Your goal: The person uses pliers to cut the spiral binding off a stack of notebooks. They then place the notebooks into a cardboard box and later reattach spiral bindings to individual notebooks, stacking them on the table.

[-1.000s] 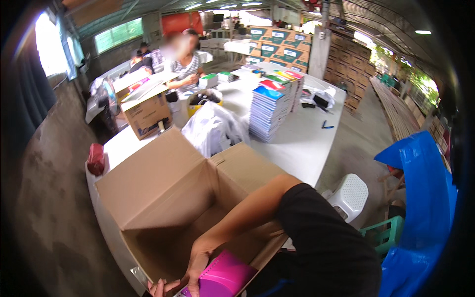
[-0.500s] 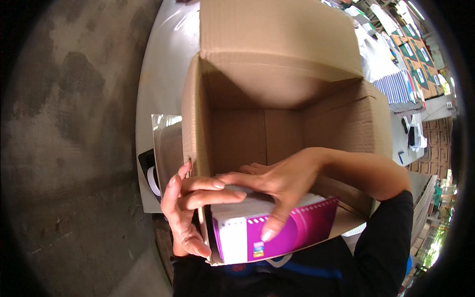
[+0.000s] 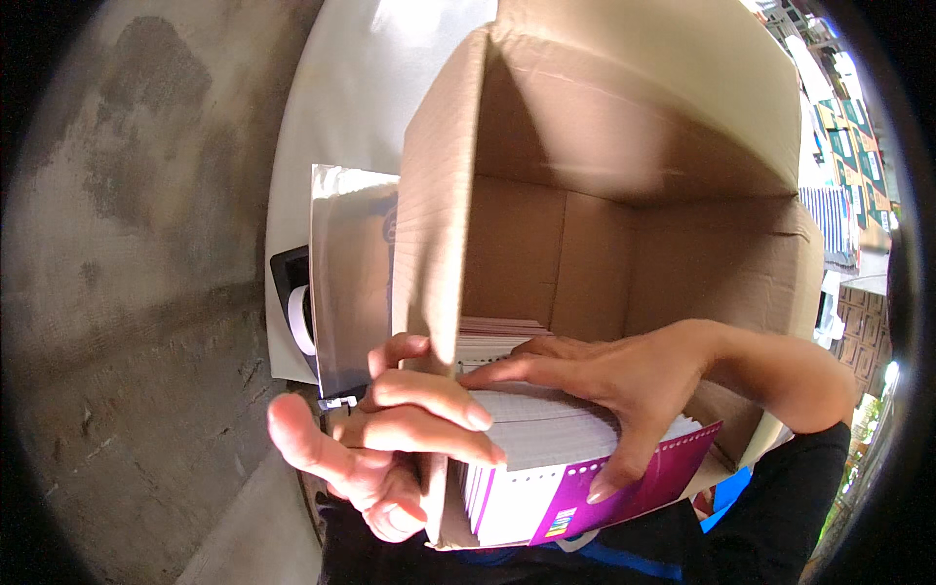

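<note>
An open cardboard box [image 3: 546, 253] stands before me. A stack of purple-covered notebooks [image 3: 536, 487] with punched holes along the edges is at its near side. My right hand [image 3: 624, 390] reaches over the stack, thumb on the purple cover and fingers over the far side, gripping it. My left hand [image 3: 390, 439] is at the near left corner of the box, two fingers reaching over the wall to the stack, the others spread outside. More white paper edges [image 3: 487, 341] show beyond the right hand, inside the box.
Left of the box, on the white table [image 3: 331, 117], are a glossy clear-wrapped package [image 3: 351, 273] and a tape dispenser with a white roll [image 3: 300, 322]. A stack of striped books [image 3: 827, 219] and printed cartons [image 3: 853, 146] are at the far right. A concrete floor [image 3: 136, 292] lies to the left.
The box with the stack sits farther right in view and looks tilted. The left hand's fingers have spread outward. More paper edges show inside the box. The right hand keeps its grip.
</note>
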Demonstrator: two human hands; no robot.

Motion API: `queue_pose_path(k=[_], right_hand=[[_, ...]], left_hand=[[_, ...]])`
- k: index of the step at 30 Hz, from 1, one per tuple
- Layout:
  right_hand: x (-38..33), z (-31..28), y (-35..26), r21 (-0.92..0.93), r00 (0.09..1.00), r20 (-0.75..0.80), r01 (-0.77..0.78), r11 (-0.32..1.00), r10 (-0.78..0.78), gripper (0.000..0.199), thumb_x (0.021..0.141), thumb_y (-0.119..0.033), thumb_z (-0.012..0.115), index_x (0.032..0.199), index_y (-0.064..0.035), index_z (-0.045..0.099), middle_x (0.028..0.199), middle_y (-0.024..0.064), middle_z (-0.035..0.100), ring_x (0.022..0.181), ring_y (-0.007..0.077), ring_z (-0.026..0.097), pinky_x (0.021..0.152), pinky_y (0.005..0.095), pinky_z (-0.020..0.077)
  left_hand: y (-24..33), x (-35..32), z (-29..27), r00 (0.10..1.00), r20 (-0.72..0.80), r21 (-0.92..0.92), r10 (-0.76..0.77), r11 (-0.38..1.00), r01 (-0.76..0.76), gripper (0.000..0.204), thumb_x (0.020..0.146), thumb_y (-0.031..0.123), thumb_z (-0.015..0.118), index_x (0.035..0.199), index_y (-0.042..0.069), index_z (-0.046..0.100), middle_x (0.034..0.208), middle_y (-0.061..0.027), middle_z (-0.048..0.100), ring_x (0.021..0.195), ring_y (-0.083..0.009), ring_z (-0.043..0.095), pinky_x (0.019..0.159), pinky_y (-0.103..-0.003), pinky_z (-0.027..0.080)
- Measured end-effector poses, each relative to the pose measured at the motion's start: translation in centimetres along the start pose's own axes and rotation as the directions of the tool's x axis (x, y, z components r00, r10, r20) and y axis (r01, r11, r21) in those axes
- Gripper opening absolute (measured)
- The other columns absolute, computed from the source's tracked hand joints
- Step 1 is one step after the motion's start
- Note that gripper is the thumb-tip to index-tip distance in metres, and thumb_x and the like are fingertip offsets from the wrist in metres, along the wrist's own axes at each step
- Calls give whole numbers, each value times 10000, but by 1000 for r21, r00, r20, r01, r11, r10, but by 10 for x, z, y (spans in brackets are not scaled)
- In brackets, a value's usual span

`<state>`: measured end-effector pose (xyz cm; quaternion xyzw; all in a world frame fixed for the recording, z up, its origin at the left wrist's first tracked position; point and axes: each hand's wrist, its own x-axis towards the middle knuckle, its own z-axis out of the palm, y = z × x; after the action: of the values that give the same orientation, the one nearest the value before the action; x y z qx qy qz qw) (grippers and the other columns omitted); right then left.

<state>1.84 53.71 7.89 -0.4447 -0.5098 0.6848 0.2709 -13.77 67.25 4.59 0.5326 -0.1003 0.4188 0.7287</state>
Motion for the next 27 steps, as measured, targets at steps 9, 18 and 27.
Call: queue_pose_path(k=[9, 18, 27], right_hand=[[-16, -7, 3, 172, 979, -32, 206, 963, -203, 1204, 547, -313, 781, 1424, -42, 3, 1306, 221, 331, 1247, 327, 317, 1045, 389, 222], [-45, 1, -8, 797, 842, -522, 425, 429, 137, 1078, 498, -297, 717, 1397, 11, 207, 1390, 227, 324, 1253, 325, 391, 1062, 413, 288], [-68, 36, -7, 474, 556, -824, 781, 406, -107, 990, 597, -354, 692, 1390, 8, 221, 1393, 220, 310, 1253, 325, 379, 1047, 438, 297]], left_hand=[[13, 10, -15, 990, 13, -97, -142, 985, 142, 792, 929, 306, 455, 1424, 124, -136, 720, -135, 614, 773, -264, 609, 959, -450, 282], [8, 19, -18, 991, 97, -32, -94, 995, 98, 658, 876, 297, 517, 1338, -40, 191, 678, -107, 569, 689, -222, 573, 782, -380, 421], [46, 57, -4, 833, 506, 506, -225, 859, -76, 856, 741, 327, 726, 1342, -73, 265, 1180, -285, 511, 1001, -336, 590, 890, -416, 489]])
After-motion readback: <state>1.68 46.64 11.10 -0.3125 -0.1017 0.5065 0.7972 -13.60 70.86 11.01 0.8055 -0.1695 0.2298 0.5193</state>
